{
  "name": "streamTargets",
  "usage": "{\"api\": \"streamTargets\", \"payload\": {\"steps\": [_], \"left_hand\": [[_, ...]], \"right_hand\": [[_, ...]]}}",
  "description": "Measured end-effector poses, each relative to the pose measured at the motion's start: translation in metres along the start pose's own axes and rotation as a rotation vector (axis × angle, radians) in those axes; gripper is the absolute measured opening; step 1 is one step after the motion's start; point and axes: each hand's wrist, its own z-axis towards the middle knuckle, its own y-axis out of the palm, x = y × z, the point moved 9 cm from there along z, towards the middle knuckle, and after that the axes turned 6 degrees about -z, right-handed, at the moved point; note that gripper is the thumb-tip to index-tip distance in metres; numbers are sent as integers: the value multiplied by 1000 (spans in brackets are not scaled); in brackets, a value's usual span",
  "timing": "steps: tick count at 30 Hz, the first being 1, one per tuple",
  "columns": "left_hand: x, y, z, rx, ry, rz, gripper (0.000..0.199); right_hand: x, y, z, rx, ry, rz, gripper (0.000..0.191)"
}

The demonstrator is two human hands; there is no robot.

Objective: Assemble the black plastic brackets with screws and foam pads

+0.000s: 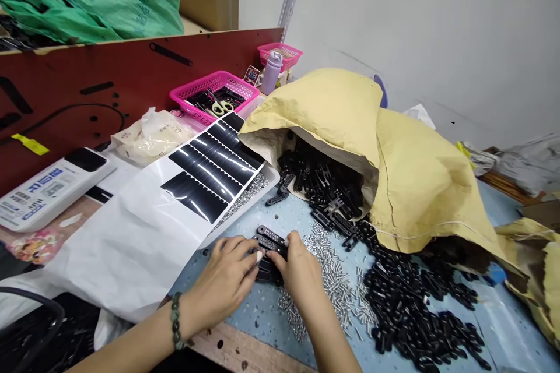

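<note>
My left hand [225, 282] and my right hand [298, 277] meet over the blue work surface [258, 309]. Together they grip a small stack of slotted black parts [269, 253], and their fingers hide part of it. Right next to my right hand lies a spread of short silver pins [326, 280]. A larger heap of black parts [415, 297] sits further right, and more spill from a yellow woven sack [376, 151]. A white sheet with black strips [210, 169] lies just above my left hand.
Two pink plastic baskets stand at the back, the nearer holding scissors [221, 106]. There is a lilac bottle [271, 73] and a white plastic bag [151, 137]. A white boxed device [52, 186] sits left, before a dark red board [109, 76]. Green bags lie beyond it.
</note>
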Motion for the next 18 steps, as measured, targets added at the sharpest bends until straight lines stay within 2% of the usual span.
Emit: {"api": "streamTargets", "payload": {"steps": [2,3,4,7,9,11,13,15,17,18], "left_hand": [[-8,-6,-1,23,-103,-186,36],[-11,-7,-2,30,-151,-293,38],[-14,-6,-3,31,-190,-402,40],[-15,2,-4,24,-242,-668,44],[-17,3,-2,60,-257,-696,48],[-19,-1,0,104,-259,-612,49],[-19,-5,3,99,-242,-533,47],[-16,-9,5,53,-211,-508,44],[-12,-13,6,7,-166,-477,44],[-11,-15,5,-2,-148,-447,44]], "right_hand": [[-3,-13,-5,122,-24,47,32],[-6,-14,-8,141,-37,166,32],[-9,-10,-10,124,-45,340,30],[-27,16,-18,-35,-29,927,28],[-38,26,-21,-95,-17,1121,27],[-42,19,-20,-44,-54,1049,20],[-43,-5,-19,93,-145,828,14],[-50,-30,-20,173,-290,629,23],[-62,-43,-21,116,-448,510,31],[-67,-46,-21,67,-506,466,29]]}}
